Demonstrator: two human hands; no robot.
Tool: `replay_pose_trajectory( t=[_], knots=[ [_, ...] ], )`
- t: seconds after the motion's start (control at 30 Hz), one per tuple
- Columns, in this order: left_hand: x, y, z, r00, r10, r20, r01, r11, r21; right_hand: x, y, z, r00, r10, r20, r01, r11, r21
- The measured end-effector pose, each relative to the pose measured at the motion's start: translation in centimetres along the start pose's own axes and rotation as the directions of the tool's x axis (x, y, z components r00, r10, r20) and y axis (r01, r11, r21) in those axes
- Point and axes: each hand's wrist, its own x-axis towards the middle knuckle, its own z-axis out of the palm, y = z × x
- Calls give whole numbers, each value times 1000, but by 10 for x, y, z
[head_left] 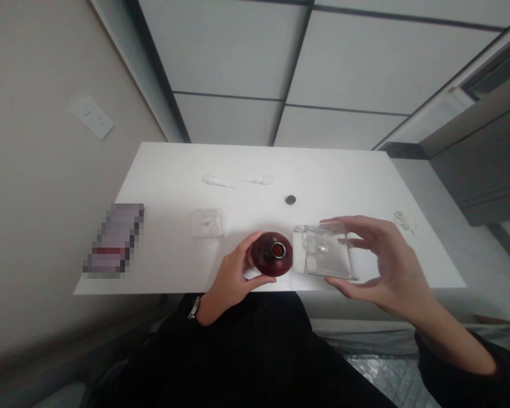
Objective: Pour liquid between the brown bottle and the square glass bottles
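Left hand [233, 277] grip closed around dark red round bottle [272, 254], upright on counter [161, 170] near front edge. Right hand [386, 266] grip clasps clear glass container [325, 250], touching bottle's right side.

No readable text, labels, brands or numbers anywhere. The flat item [114, 241] at left of the frame on the white table [174, 170] is pixelated; only a red band shows. The dark red bottle [272, 254] at centre bears no legible marking.
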Motion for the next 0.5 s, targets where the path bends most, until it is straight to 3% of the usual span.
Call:
replay_pose_trajectory(
  t=[0.27,0.5],
  knots=[
    [4,5,-1,996,-68,51,71,995,-67,9,-6,-4,994,-67,89,73,996,-59],
    [6,5,-2,997,-56,56,60,995,-76,15,-9,-8,986,-121,117,136,982,-128]
  ],
)
